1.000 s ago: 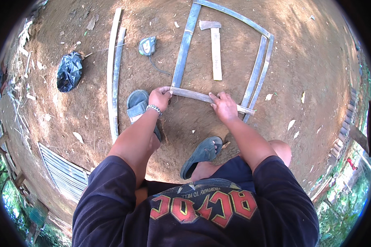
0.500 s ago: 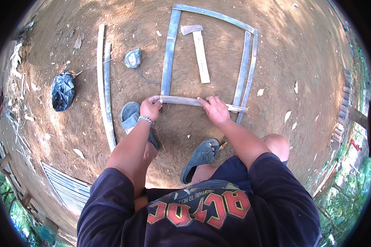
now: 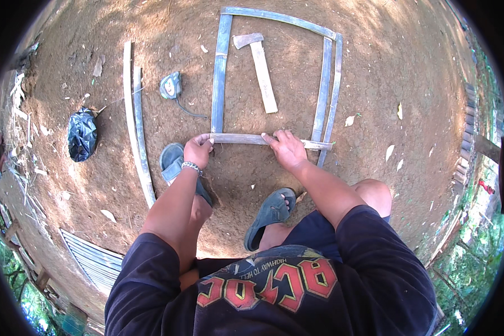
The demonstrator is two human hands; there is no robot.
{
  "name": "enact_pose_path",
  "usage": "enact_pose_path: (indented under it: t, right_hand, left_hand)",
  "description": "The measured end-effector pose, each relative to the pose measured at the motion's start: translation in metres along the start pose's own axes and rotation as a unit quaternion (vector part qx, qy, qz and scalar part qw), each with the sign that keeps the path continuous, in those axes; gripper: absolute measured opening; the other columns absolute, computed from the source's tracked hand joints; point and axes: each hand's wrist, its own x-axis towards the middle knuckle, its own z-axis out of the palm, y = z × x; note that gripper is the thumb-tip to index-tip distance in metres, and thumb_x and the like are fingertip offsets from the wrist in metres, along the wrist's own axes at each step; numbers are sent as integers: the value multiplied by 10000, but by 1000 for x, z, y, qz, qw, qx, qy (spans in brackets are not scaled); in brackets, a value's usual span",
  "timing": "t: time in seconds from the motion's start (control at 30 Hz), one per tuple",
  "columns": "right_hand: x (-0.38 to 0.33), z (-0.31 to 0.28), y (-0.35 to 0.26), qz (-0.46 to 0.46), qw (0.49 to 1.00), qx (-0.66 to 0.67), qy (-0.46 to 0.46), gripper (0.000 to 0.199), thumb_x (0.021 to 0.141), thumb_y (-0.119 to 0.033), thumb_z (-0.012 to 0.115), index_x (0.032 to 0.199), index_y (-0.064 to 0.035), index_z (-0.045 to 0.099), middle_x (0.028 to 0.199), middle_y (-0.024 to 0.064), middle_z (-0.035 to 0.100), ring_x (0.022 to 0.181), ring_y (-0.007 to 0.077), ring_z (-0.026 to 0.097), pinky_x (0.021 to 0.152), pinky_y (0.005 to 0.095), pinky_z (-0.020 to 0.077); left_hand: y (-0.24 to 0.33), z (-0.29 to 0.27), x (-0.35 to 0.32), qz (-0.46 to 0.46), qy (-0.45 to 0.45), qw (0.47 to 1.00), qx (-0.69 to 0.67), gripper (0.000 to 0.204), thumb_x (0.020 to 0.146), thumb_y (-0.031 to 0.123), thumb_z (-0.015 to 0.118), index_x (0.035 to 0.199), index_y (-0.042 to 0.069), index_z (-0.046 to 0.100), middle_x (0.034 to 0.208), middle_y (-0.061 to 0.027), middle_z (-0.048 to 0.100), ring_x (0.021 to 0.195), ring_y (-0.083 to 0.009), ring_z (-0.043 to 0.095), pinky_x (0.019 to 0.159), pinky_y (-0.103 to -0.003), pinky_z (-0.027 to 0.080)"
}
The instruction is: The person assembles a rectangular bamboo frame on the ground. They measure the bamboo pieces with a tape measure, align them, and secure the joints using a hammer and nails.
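Several flat bamboo strips lie on the ground as a rough four-sided frame. Across its near side runs a short bamboo strip (image 3: 238, 138). My left hand (image 3: 198, 152) pinches the left end of this strip, beside the foot of the left bamboo strip (image 3: 220, 73). Toward its right part, my right hand (image 3: 287, 149) grips the same strip, thumb and fingers closed on it. Its right end crosses two side strips: an inner one (image 3: 321, 89) and an outer one (image 3: 335, 89). The far strip (image 3: 280, 19) closes the top. Inside lies a hatchet (image 3: 263, 75) with a pale wooden handle.
Left of the frame lies a tape measure (image 3: 171, 86) with a dark cord. Beyond it are two long bamboo strips (image 3: 130, 101) and a black plastic bag (image 3: 82, 134). A corrugated sheet (image 3: 89, 255) is at lower left. My sandalled feet (image 3: 271, 218) flank the near side.
The whole scene has shifted slightly left in the picture. Both hands keep hold of the near strip, which stays in nearly the same place against the frame.
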Motion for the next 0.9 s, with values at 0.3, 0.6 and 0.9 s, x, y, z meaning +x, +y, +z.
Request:
enact_pose_path:
  t: [0.3,0.6,0.9]
  right_hand:
    - [5,-8,-4,-12,1000,3,-14,611,863,-4,551,1431,-225,591,1196,98,587,1171,290,588,973,413,521]
    - [8,-6,2,-32,999,8,-23,578,869,-5,561,1411,-201,609,1192,104,599,1172,303,593,957,424,537]
    - [9,-2,4,-40,999,8,4,510,908,-42,576,1380,-223,638,1177,120,633,1140,322,623,936,436,560]
  left_hand:
    - [-1,0,-2,-13,27,999,-33,272,942,135,710,1175,-1,747,889,-32,747,743,-56,647,710,-235,533]
    - [6,17,-18,10,159,985,70,304,912,221,738,1155,41,769,841,-80,767,715,-158,696,721,-312,546]
    - [-14,10,-5,-30,75,991,-106,290,965,173,723,1169,-32,746,910,-61,762,795,-87,703,722,-232,570]
